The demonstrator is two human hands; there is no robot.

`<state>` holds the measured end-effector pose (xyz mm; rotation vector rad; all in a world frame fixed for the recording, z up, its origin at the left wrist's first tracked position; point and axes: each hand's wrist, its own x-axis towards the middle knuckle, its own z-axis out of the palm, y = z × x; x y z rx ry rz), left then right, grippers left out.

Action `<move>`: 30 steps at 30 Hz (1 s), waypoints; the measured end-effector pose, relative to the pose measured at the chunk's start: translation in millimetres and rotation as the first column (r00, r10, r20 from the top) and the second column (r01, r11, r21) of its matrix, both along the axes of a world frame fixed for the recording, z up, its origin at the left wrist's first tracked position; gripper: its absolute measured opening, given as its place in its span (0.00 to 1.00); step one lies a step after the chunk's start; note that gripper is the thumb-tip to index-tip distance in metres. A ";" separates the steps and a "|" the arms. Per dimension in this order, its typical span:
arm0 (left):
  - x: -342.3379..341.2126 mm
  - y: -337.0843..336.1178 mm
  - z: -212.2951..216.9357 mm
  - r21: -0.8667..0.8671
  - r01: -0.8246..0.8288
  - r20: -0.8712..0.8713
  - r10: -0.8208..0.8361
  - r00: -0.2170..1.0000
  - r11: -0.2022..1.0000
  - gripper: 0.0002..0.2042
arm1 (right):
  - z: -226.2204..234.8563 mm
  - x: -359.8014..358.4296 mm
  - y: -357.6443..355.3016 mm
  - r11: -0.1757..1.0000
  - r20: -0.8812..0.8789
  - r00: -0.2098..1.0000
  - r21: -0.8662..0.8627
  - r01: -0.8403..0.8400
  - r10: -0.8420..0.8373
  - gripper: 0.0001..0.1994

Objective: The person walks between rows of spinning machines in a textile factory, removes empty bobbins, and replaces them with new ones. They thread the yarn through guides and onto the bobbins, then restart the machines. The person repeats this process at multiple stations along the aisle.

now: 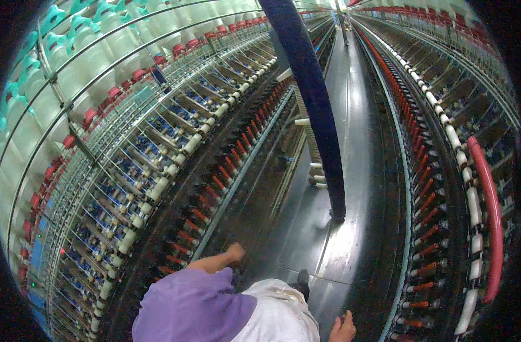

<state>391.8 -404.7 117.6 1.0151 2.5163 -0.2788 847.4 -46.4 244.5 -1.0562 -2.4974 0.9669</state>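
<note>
My left hand hangs in front of my purple sleeve, its fingers curled in and nothing showing in them. It is nearest the left row of orange-red bobbins on spindles, apart from them. Low on the right, my right hand hangs over the walkway floor, fingers loosely apart, nothing seen in it. Further ahead, a long dark blue tube hangs down almost to the floor, apart from both hands. White pegs or rollers stick out beside it. One dark shoe shows below me.
Spinning machines line both sides of a narrow, shiny walkway. White rollers run along the left machine, with large white bobbins hung above. A red tube stands against the right machine, beyond another row of orange-red bobbins.
</note>
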 end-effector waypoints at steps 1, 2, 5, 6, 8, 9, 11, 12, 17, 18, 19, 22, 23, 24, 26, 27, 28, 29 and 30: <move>10.3 16.9 -2.0 -0.044 0.243 -0.051 -0.245 0.968 0.969 0.09 | 1.9 -14.4 6.4 0.995 0.058 0.998 0.093 -0.035 0.029 0.22; 15.8 37.8 -5.1 0.045 0.022 0.159 -0.029 0.987 0.999 0.10 | 2.9 -33.1 14.0 0.980 0.114 0.992 0.185 -0.078 0.058 0.21; 29.3 95.0 -11.1 0.374 -0.214 0.423 0.039 0.905 0.902 0.13 | 25.1 -75.6 40.4 0.948 0.249 0.965 0.281 -0.151 0.080 0.18; 24.5 107.5 -10.7 0.444 -0.249 0.458 0.020 0.889 0.861 0.13 | 34.4 -92.6 50.5 0.942 0.280 0.956 0.286 -0.174 0.092 0.17; 9.2 127.7 -10.3 0.608 -0.257 0.467 -0.077 0.881 0.751 0.13 | 51.3 -129.3 64.4 0.899 0.259 0.962 0.395 -0.190 0.089 0.16; -5.3 134.6 -8.5 0.558 -0.287 0.490 -0.030 0.871 0.779 0.14 | 58.6 -148.6 69.5 0.898 0.278 0.956 0.393 -0.199 0.090 0.16; -38.0 147.9 -3.1 0.456 -0.353 0.523 0.075 0.849 0.817 0.15 | 68.8 -190.2 80.4 0.892 0.307 0.946 0.392 -0.226 0.104 0.16; -57.0 154.6 2.2 0.553 -0.342 0.477 0.048 0.878 0.760 0.15 | 70.7 -213.3 82.2 0.887 0.250 0.958 0.399 -0.233 0.140 0.16; -143.7 206.3 62.5 0.566 -0.574 0.623 0.149 0.768 0.592 0.18 | 71.4 -323.1 79.8 0.906 -0.028 0.923 0.206 -0.370 0.383 0.17; -155.9 218.9 78.9 0.651 -0.626 0.642 0.130 0.756 0.428 0.17 | 72.4 -345.9 82.7 0.804 0.203 0.856 0.295 -0.516 0.475 0.18; -173.1 228.2 95.7 0.658 -0.646 0.658 0.122 0.743 0.388 0.16 | 74.2 -363.1 80.6 0.834 0.209 0.855 0.202 -0.513 0.475 0.15; -218.2 259.6 136.3 0.719 -0.670 0.682 -0.004 0.731 0.187 0.14 | 79.8 -421.1 93.8 0.832 0.179 0.830 0.083 -0.548 0.529 0.08; -232.8 265.8 146.6 0.738 -0.657 0.666 -0.009 0.746 0.158 0.14 | 82.5 -437.5 101.5 0.819 0.098 0.829 0.127 -0.559 0.551 0.09; -245.2 270.8 154.8 0.756 -0.642 0.647 0.004 0.763 0.129 0.14 | 85.2 -455.5 110.8 0.803 0.017 0.817 0.174 -0.570 0.577 0.10; -266.8 273.2 167.0 0.747 -0.659 0.653 0.085 0.753 0.088 0.15 | 89.4 -496.9 129.9 0.820 -0.203 0.795 0.152 -0.552 0.572 0.09; -279.3 272.4 172.2 0.744 -0.663 0.652 0.128 0.748 0.087 0.16 | 92.2 -517.9 138.3 0.804 -0.228 0.772 0.203 -0.559 0.594 0.10; -287.0 266.1 175.9 0.779 -0.626 0.623 0.084 0.777 0.014 0.16 | 95.1 -543.4 148.1 0.786 -0.254 0.746 0.256 -0.563 0.616 0.10; -296.5 261.3 179.4 0.777 -0.629 0.613 0.189 0.767 0.032 0.15 | 99.0 -572.9 159.5 0.772 -0.245 0.732 0.209 -0.600 0.635 0.10; -304.6 255.5 182.8 0.798 -0.602 0.579 0.263 0.772 0.012 0.15 | 104.7 -602.7 170.0 0.774 -0.142 0.763 0.030 -0.633 0.630 0.11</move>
